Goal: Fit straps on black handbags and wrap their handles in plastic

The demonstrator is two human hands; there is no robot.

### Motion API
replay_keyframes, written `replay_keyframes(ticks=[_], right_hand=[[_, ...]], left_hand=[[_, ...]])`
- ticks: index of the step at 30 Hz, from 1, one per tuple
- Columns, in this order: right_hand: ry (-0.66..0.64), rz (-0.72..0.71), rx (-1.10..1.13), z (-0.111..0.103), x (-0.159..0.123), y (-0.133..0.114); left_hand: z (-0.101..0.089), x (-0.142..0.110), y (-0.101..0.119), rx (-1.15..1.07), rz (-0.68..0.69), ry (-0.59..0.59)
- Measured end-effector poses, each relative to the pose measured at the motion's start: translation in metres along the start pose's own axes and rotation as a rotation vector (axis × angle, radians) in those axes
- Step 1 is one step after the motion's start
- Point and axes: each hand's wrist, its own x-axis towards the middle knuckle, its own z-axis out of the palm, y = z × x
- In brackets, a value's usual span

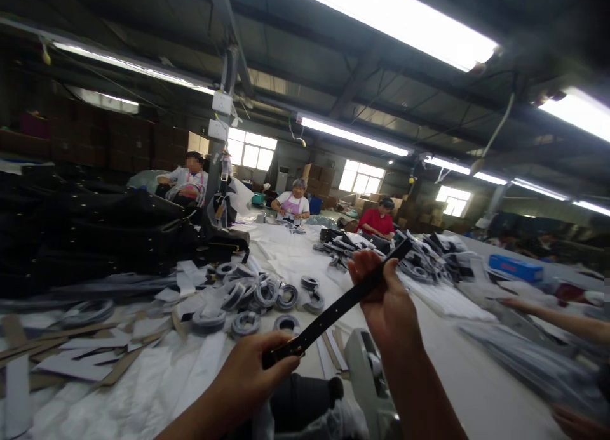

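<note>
A dark strap (pixel 336 308) with small holes and a gold-coloured buckle is stretched slantwise between my two hands. My left hand (pixel 250 370) pinches its lower end at the buckle. Higher up and to the right, my right hand (pixel 388 300) grips the strap near its far end, thumb on top and fingers behind. Below the strap lies a black item (pixel 305 399) partly wrapped in clear plastic. Beside it, under my right forearm, stands a grey-green machine or dispenser (pixel 365 376), partly hidden.
Coiled straps (pixel 267 292) in wrapping cover the table's middle. Black bags (pixel 95 224) are heaped at left, above white and brown strips (pixel 81 357). More wrapped straps (pixel 429 256) and a blue box (pixel 515 268) lie at right. Several people sit beyond; another person's arm (pixel 557 316) reaches in from the right.
</note>
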Motion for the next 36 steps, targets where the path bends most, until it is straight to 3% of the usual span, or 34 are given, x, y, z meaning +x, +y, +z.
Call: replay_keyframes(ticks=[3, 5, 7, 10, 12, 16, 25, 36], right_hand=[[0.171, -0.005, 0.131, -0.021, 0.01, -0.007], [0.199, 0.038, 0.142, -0.038, 0.004, 0.002], [0.103, 0.152, 0.067, -0.053, -0.012, 0.019], [-0.174, 0.322, -0.196, -0.065, -0.043, 0.045], [-0.281, 0.337, -0.446, -0.067, -0.059, 0.057], [-0.326, 0.283, -0.739, -0.071, -0.068, 0.064], [-0.238, 0.349, -0.586, -0.073, -0.074, 0.063], [-0.21, 0.315, -0.524, -0.073, -0.084, 0.066]], left_hand=[[0.002, 0.0, -0.01, 0.026, -0.052, 0.008], [0.003, 0.001, -0.014, 0.05, -0.064, 0.035], [0.006, 0.001, -0.014, 0.058, -0.059, 0.041], [0.01, 0.002, -0.014, 0.051, -0.032, 0.025], [0.013, 0.001, -0.016, 0.064, -0.017, 0.032], [0.014, -0.003, -0.022, 0.055, -0.013, 0.032], [0.01, -0.008, -0.023, -0.053, -0.053, 0.113], [0.008, -0.008, -0.017, -0.034, -0.052, 0.095]])
